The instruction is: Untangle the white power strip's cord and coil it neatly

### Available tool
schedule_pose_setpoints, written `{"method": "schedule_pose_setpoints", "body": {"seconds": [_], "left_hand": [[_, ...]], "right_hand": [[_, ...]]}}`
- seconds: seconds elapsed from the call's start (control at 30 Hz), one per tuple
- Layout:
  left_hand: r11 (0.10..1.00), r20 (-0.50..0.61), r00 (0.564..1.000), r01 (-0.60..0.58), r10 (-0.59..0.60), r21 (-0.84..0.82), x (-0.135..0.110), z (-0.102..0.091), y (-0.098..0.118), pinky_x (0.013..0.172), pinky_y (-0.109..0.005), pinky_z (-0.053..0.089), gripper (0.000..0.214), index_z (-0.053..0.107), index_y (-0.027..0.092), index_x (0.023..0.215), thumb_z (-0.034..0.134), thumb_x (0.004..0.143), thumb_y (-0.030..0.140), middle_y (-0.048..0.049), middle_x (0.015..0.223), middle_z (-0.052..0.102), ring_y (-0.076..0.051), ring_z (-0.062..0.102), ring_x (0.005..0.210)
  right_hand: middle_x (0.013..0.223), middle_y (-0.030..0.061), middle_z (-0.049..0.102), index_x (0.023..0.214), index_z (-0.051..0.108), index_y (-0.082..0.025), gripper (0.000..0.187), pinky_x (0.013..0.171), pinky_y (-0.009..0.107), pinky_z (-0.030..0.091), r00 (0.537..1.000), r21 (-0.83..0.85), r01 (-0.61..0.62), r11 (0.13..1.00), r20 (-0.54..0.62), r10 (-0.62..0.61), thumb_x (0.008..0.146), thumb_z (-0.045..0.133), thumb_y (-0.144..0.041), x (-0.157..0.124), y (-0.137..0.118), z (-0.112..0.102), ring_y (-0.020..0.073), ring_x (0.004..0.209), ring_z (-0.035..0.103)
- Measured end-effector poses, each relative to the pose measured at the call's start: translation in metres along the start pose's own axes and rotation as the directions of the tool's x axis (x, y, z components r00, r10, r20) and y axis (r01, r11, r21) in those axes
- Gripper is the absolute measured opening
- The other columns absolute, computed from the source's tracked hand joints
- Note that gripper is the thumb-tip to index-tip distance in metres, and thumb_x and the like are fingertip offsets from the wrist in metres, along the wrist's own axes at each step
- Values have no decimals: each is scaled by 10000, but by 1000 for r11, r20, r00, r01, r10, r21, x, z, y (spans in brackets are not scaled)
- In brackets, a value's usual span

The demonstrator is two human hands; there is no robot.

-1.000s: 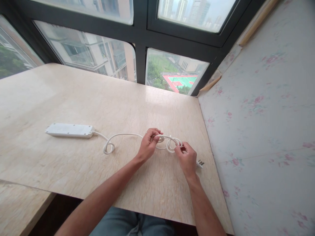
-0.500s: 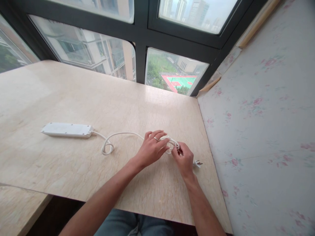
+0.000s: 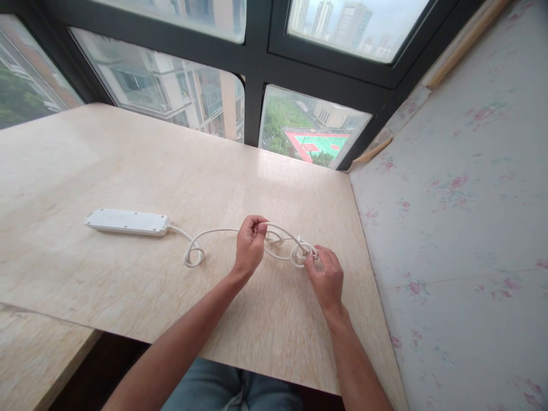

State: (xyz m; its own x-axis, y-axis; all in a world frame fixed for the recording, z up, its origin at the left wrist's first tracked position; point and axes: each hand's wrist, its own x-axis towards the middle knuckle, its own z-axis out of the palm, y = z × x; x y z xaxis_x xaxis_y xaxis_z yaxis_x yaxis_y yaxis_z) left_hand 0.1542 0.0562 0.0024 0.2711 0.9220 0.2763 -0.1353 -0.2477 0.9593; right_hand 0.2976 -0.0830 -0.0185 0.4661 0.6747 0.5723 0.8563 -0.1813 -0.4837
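A white power strip (image 3: 128, 222) lies at the left with its screwed underside facing up. Its white cord (image 3: 218, 230) leaves the right end, makes a small loop on the surface and runs on to my hands. Between thumb and fingers my left hand (image 3: 251, 242) pinches a stretch of the cord, slightly raised. Farther right, my right hand (image 3: 326, 277) is closed on a bunched, coiled part of the same cord. Loose loops hang between the two hands. I cannot see the plug, which seems hidden by my right hand.
The cord lies on a beige marble-patterned window ledge (image 3: 171, 182). Dark window frames (image 3: 252, 74) rise at the back, and a wall with flowered paper (image 3: 454, 228) bounds the right side. A lower ledge section (image 3: 38, 348) and a dark gap are at the front left.
My left hand has moved left, away from my right hand, drawing out a length of cord and spreading its loops. The plug, visible earlier beside my right hand, is out of sight.
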Motion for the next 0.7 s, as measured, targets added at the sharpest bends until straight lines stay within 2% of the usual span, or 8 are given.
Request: {"method": "schedule_pose_setpoints", "body": {"seconds": [0.13,0.27,0.33,0.4,0.47,0.5,0.6,0.7], "left_hand": [[999,108,994,-12,15,-31,1,0,2,697,-280,472,148,555,190,921,514,926,332,-41,868,614,-150,578,778],[951,142,962,-256,233,172,0,-6,15,845,-362,471,150,560,197,883,537,912,342,-66,956,628,-195,595,920],[855,191,902,-429,387,290,-3,-9,22,904,-404,449,163,574,202,974,568,891,342,-90,1037,636,-226,592,1013],[711,331,798,-601,504,365,-7,-9,27,950,-434,412,246,588,219,1078,606,872,352,-102,1119,644,-254,579,1095],[566,499,683,-727,533,390,-13,-5,29,982,-449,367,273,604,244,1122,623,873,355,-92,1176,651,-269,557,1161],[507,560,643,-763,523,402,-16,-2,30,989,-452,350,249,617,248,1114,615,886,347,-87,1188,655,-273,545,1183],[394,644,615,-788,454,473,-22,4,29,926,-431,360,110,658,219,943,561,928,268,-76,1057,697,-261,569,1103],[382,671,624,-779,401,496,-21,4,27,769,-381,373,222,628,201,736,552,934,266,-45,777,674,-218,579,849]], "right_hand": [[862,73,689,910,664,-169,163,728,321,504,983,145,-173,974,94,160,877,526,-250,-1,0,0,190,776,630],[861,65,674,905,668,-164,185,683,306,498,967,196,-251,948,97,236,882,529,-284,-1,0,-1,178,743,608],[858,63,667,903,660,-169,191,709,317,500,976,176,-217,960,72,207,892,524,-302,-1,-2,0,184,763,604],[874,66,666,913,650,-180,192,754,337,505,987,149,-158,976,43,153,907,515,-316,-2,-4,1,194,806,607],[901,74,670,932,643,-190,192,790,356,506,995,129,-103,986,20,101,919,504,-322,-3,-5,3,204,846,614],[910,79,673,940,641,-192,194,799,362,507,996,122,-86,989,14,85,922,500,-323,-3,-5,4,208,857,617],[917,88,680,946,645,-186,204,813,375,507,997,102,-72,992,6,72,927,491,-318,-4,-4,6,216,871,625],[935,99,686,951,654,-173,212,834,380,508,996,101,-88,991,5,88,928,496,-313,-3,-4,6,220,895,632]]}}
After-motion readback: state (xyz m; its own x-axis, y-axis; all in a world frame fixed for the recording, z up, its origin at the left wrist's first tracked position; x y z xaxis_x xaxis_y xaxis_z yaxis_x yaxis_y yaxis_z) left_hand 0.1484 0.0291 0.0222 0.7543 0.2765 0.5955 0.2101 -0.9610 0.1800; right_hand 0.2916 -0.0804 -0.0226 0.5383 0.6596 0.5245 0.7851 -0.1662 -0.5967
